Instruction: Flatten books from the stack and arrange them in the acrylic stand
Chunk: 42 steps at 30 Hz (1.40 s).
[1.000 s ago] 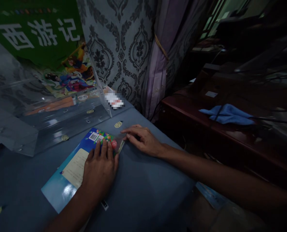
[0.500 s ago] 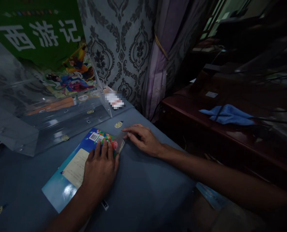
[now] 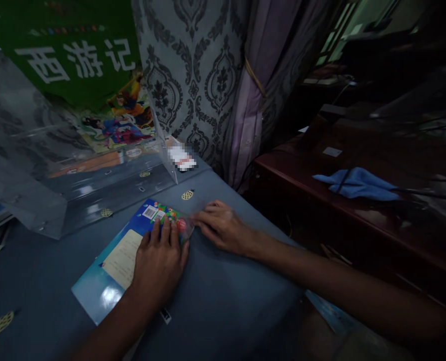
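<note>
A blue book (image 3: 85, 286) lies flat and slanted on the table, showing a barcode and a cream text panel. My left hand (image 3: 159, 260) rests on it with the fingers stretched out, covering part of the panel and the lower right edge. At the book's far right end, my right hand (image 3: 223, 228) has thumb and fingers drawn together at a hazy strip of clear plastic film (image 3: 189, 220). The strip stands out past the book's edge. Its exact outline is hard to make out in the dim light.
A clear acrylic stand (image 3: 57, 215) holds a green picture book (image 3: 80, 30) behind the blue one. Past the table's right edge is a dark red cabinet (image 3: 283, 175) with a blue cloth (image 3: 358, 184) on it. A patterned curtain (image 3: 193, 65) hangs behind.
My right hand has come down and closer to the book's right end, and its fingers have closed at the film. My left hand stays flat on the book. The view has shifted slightly.
</note>
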### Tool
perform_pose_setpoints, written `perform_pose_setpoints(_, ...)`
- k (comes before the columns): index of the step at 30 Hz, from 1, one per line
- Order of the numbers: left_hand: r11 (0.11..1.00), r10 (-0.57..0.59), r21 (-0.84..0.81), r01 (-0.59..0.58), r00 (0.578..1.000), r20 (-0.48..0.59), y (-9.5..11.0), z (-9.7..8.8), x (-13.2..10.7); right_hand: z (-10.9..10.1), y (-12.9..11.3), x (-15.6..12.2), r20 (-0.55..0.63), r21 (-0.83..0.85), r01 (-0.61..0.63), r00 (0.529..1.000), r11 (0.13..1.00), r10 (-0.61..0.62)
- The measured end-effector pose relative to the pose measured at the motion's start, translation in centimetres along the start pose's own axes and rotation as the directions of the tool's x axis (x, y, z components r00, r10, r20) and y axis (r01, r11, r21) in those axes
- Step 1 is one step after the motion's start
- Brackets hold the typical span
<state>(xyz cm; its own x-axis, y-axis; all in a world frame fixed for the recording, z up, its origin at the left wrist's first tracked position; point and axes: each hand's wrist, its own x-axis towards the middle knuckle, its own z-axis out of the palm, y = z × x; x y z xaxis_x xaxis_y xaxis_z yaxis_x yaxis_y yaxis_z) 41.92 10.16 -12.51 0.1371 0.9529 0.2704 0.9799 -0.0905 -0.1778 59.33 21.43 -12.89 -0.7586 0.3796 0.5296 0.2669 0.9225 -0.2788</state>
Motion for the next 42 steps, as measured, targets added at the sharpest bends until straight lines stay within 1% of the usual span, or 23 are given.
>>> perform_pose_setpoints(2,1.0,-0.015,-0.008,0.015,1.0,0.007,0.0,0.0,0.0,-0.2,-0.6,-0.2,0.021,-0.065,-0.006,1.0,0.998,0.008)
perform_pose_setpoints(5,0.999,-0.025,-0.028,0.026,0.999,0.033,0.0,-0.2,0.0,-0.4,-1.3,-0.5,0.02,-0.084,-0.038,0.999,0.996,0.04)
perform_pose_setpoints(6,0.999,-0.005,-0.045,0.007,0.999,0.045,0.0,-0.4,0.1,-0.4,-1.4,-0.6,0.022,-0.08,-0.051,0.998,0.995,0.053)
perform_pose_setpoints(8,0.993,0.078,-0.098,-0.071,0.994,0.074,-0.1,-0.7,0.3,-0.5,-1.6,-0.8,0.034,-0.071,-0.073,0.997,0.995,0.075)
perform_pose_setpoints(11,0.959,0.226,-0.204,-0.198,0.966,0.127,-0.8,-1.1,1.0,-0.5,-1.7,-1.0,0.059,-0.064,-0.096,0.993,0.993,0.1)
perform_pose_setpoints(13,0.932,0.281,-0.281,-0.229,0.946,0.162,-1.9,-1.3,1.8,-0.6,-1.8,-1.2,0.076,-0.065,-0.116,0.99,0.991,0.121)
perform_pose_setpoints(15,0.916,0.296,-0.333,-0.222,0.937,0.188,-3.3,-1.3,2.6,-0.6,-2.0,-1.2,0.096,-0.07,-0.127,0.986,0.989,0.134)
perform_pose_setpoints(17,0.924,0.262,-0.335,-0.187,0.945,0.195,-4.5,-1.0,3.2,-0.6,-2.1,-0.8,0.121,-0.074,-0.115,0.985,0.991,0.123)
perform_pose_setpoints(19,0.944,0.201,-0.298,-0.139,0.962,0.188,-5.1,-0.6,3.4,-0.6,-2.1,-0.1,0.153,-0.074,-0.086,0.984,0.994,0.096)
perform_pose_setpoints(22,0.975,0.095,-0.214,-0.059,0.982,0.165,-4.7,-0.2,3.1,-0.4,-2.0,1.8,0.2,-0.072,-0.047,0.978,0.996,0.06)
perform_pose_setpoints(25,0.992,0.008,-0.129,0.012,0.988,0.154,-4.0,-0.3,2.7,0.0,-2.0,3.7,0.223,-0.078,-0.014,0.974,0.997,0.031)
perform_pose_setpoints(27,0.994,-0.017,-0.106,0.034,0.988,0.157,-4.1,-0.6,2.5,0.3,-2.2,4.4,0.246,-0.087,0.009,0.969,0.996,0.013)
perform_pose_setpoints(29,0.994,-0.028,-0.103,0.044,0.987,0.156,-4.8,-0.9,2.3,0.5,-2.6,4.5,0.269,-0.102,0.016,0.963,0.995,0.012)
perform_pose_setpoints(32,0.993,-0.063,-0.091,0.079,0.984,0.164,-6.1,-1.1,2.2,0.9,-3.1,3.6,0.262,-0.117,-0.007,0.964,0.993,0.038)
perform_pose_setpoints(34,0.992,-0.086,-0.08,0.102,0.981,0.176,-6.4,-1.2,2.1,1.2,-3.2,2.8,0.254,-0.114,-0.022,0.966,0.993,0.05)
perform_pose_setpoints(38,0.986,-0.159,-0.019,0.165,0.97,0.185,-5.8,-1.8,1.8,2.3,-3.1,2.3,0.288,-0.066,-0.033,0.956,0.997,0.051)
perform_pose_setpoints(42,0.96,-0.277,0.098,0.261,0.937,0.214,-5.4,-2.6,1.3,3.3,-2.9,4.2,0.297,0.083,-0.024,0.955,0.996,-0.002)
